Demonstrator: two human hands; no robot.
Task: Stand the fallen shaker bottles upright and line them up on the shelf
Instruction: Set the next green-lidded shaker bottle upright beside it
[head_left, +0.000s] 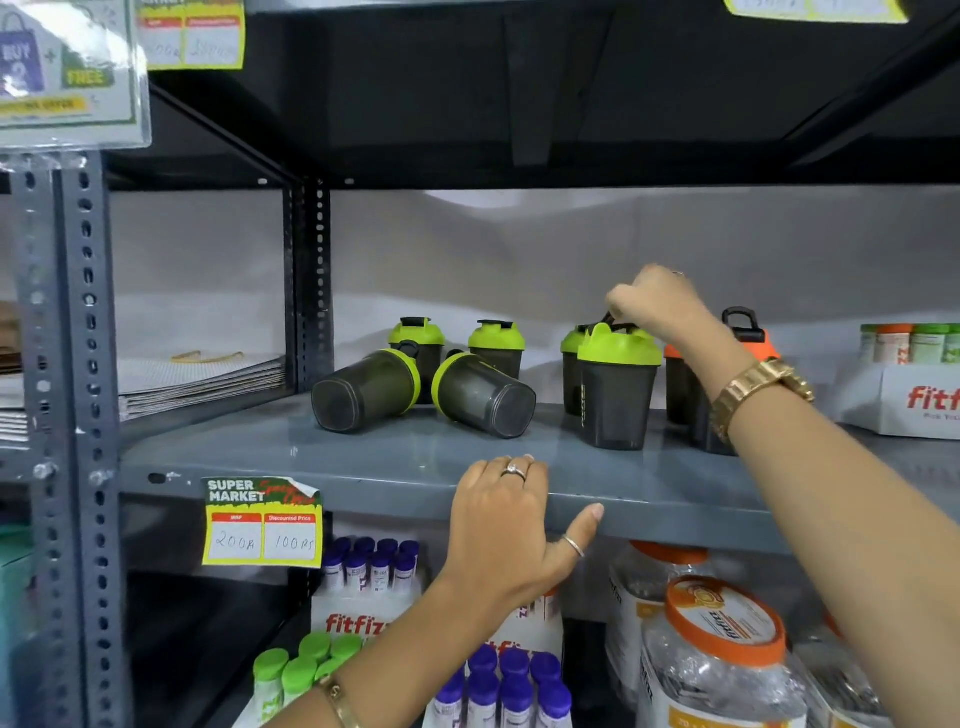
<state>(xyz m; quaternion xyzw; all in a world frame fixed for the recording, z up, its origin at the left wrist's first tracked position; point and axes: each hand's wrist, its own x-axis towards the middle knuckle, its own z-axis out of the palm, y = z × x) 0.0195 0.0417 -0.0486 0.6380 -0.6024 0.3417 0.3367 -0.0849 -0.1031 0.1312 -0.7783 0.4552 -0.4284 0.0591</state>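
Two dark shaker bottles with green lids lie on their sides on the grey shelf (363, 467): one (363, 389) at the left, one (483, 393) to its right, bases toward me. Behind them two green-lidded shakers (420, 343) (497, 345) stand upright. My right hand (657, 304) pinches the carry loop of an upright green-lidded shaker (615, 395); another green-lidded one (571, 364) stands just behind it. An orange-lidded shaker (748, 338) stands behind my right wrist, partly hidden. My left hand (506, 525) grips the shelf's front edge, thumb under the lip.
A white fitfizz box (904, 400) with tubes sits at the shelf's far right. A price tag (262, 522) hangs on the shelf edge. Below are tube packs (363, 571) and large orange-lidded jars (722, 649). A perforated steel post (78, 389) and stacked paper bags (202, 376) are at left.
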